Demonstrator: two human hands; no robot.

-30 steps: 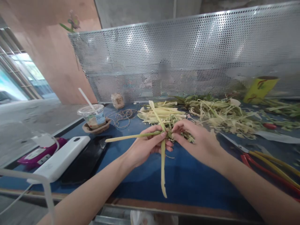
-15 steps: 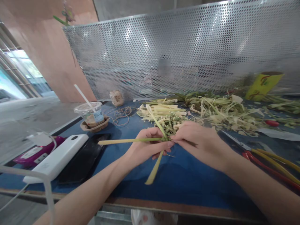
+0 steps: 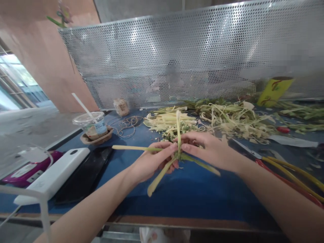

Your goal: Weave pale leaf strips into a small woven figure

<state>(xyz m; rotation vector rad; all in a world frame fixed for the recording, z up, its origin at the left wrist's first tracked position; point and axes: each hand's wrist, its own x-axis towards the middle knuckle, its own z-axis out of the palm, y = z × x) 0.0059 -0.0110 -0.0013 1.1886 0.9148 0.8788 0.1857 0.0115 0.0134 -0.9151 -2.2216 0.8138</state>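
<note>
Several pale green leaf strips (image 3: pixel 160 177) cross at a small knotted centre, their free ends pointing left, up, toward me and to the lower right. My left hand (image 3: pixel 154 157) is closed on the crossing from the left, thumb on top and fingers underneath. From the right, my right hand (image 3: pixel 205 146) pinches the upright strip just above the centre with thumb and fingers. Behind my hands lies a pile of cut pale strips (image 3: pixel 172 118), with small green flower-like bits (image 3: pixel 186 126) in front of it.
At left are a lidded drink cup (image 3: pixel 93 126), a black phone (image 3: pixel 84 175), a white power bank (image 3: pixel 54 175) and a purple power strip (image 3: pixel 31 170). To the right lie red-and-yellow-handled scissors (image 3: pixel 255 154) and shredded leaves (image 3: pixel 235 118). A perforated metal panel (image 3: pixel 152 60) stands behind.
One strip now stands upright in my right hand's pinch, and another has come out toward the lower right. The view has shifted slightly; my left hand keeps its hold.
</note>
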